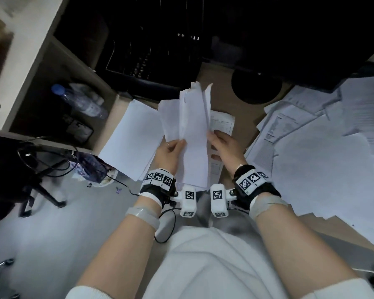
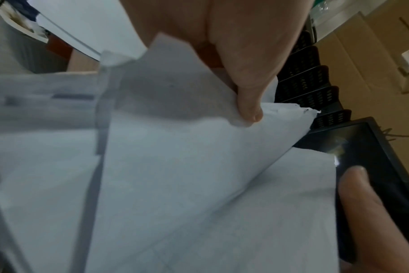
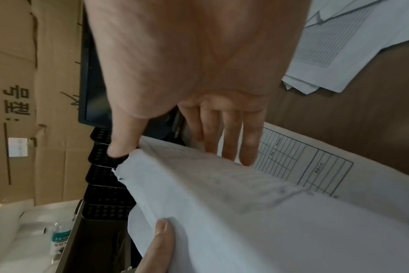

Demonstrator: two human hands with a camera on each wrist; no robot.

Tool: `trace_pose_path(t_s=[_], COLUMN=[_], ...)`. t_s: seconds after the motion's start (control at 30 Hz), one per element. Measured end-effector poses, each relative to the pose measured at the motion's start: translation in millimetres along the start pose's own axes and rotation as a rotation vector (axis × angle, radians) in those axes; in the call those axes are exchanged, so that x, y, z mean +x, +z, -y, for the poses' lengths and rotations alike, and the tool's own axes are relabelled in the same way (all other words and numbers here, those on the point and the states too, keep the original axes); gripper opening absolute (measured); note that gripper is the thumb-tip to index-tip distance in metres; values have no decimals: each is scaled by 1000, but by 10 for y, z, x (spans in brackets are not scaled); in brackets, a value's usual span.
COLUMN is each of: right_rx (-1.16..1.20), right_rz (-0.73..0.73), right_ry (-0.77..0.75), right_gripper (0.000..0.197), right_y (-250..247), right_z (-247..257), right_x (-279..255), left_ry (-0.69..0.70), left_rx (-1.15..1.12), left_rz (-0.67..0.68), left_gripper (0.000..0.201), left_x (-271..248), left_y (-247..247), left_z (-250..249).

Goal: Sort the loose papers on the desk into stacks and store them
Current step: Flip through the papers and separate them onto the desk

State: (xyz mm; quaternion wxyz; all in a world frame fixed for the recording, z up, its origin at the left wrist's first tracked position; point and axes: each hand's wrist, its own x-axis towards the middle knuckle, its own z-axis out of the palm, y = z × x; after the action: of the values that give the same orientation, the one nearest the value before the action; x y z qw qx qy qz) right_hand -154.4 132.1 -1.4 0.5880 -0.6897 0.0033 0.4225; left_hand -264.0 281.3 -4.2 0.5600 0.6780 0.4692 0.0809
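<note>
A bundle of white papers stands upright over the desk, fanned apart at its top. My left hand pinches its lower left edge, the thumb pressed on a bent sheet. My right hand grips the right edge, thumb in front and fingers behind the sheets. A flat white stack lies on the desk to the left. A printed form lies beneath the bundle. Several loose papers cover the desk to the right.
A black tiered file tray stands behind the bundle, beside a round black monitor base. A water bottle lies in the side shelf at left. A black chair and cables are on the floor to the left. Cardboard boxes stand behind.
</note>
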Motion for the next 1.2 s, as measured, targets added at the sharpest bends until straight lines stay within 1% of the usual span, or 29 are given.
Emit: trace_pose_path(t_s=[0.03, 0.07, 0.1, 0.13, 0.17, 0.23, 0.27, 0.3, 0.37, 0.43, 0.47, 0.53, 0.6, 0.67, 0.7, 0.73, 0.8, 0.83, 0.87, 0.9, 0.97, 1.03, 1.1, 1.2], right_rx=[-42, -109, -205, -286, -326, -367, -379, -355, -268, -251, -247, -280, -384, -497, -529, -540, -475, -423, -368, -326, -285, -337, -392, -434], right_rz=[31, 40, 24, -2, -21, -30, -27, -19, -18, -54, -102, -239, -445, -656, -723, -757, -744, -720, -683, -639, -572, -557, -543, -523], right_ry=[19, 22, 19, 22, 33, 57, 57, 42, -11, -55, -49, -1, 37, -1, -32, -78, -241, -348, -426, -447, -383, -298, -196, -29], right_gripper=[76, 67, 53, 40, 35, 37, 38, 38, 35, 32, 32, 35, 41, 46, 45, 40, 21, 24, 36, 44, 53, 63, 66, 70], right_y=[-8, -9, -8, -10, -26, -41, -4, 46, 134, 187, 203, 213, 174, 115, 95, 109, 188, 248, 314, 386, 505, 567, 555, 490], right_z=[20, 4, -17, -65, -137, -307, -275, -201, -94, -67, -76, -76, -48, 56, 121, 168, 300, 373, 436, 472, 437, 245, -52, -455], right_x=[-17, -3, 22, 65, 124, 232, 206, 141, 50, 42, 58, 87, 133, 168, 176, 202, 209, 187, 159, 140, 137, 168, 239, 322], left_ry=[15, 20, 4, -39, -83, -166, -193, -208, -211, -179, -163, -151, -176, -210, -212, -211, -200, -196, -189, -173, -102, -53, -62, -94], left_rx=[3, 4, -3, -11, -18, -18, -6, 15, 85, 162, 183, 144, 66, 23, 2, -27, -73, -86, -94, -96, -52, 19, 23, 5], left_rz=[-17, -25, -20, 4, 42, 125, 154, 164, 123, 48, 10, -50, -118, -165, -166, -157, -130, -123, -124, -129, -163, -168, -136, -64], left_gripper=[10, 11, 11, 8, 11, 33, 38, 35, 26, 31, 31, 33, 31, 28, 26, 23, 19, 20, 23, 30, 48, 52, 48, 23], left_x=[-14, -28, -44, -63, -86, -96, -90, -86, -59, -12, 10, 81, 180, 293, 342, 398, 494, 535, 578, 622, 732, 826, 871, 834], left_y=[-14, -30, -45, -61, -73, -101, -125, -155, -224, -300, -336, -429, -549, -680, -732, -798, -899, -935, -971, -1006, -1079, -1156, -1222, -1276], left_z=[-6, -3, 8, 19, 18, 50, 65, 88, 117, 143, 136, 133, 116, 103, 103, 101, 70, 52, 29, 6, 2, 4, 41, 112])
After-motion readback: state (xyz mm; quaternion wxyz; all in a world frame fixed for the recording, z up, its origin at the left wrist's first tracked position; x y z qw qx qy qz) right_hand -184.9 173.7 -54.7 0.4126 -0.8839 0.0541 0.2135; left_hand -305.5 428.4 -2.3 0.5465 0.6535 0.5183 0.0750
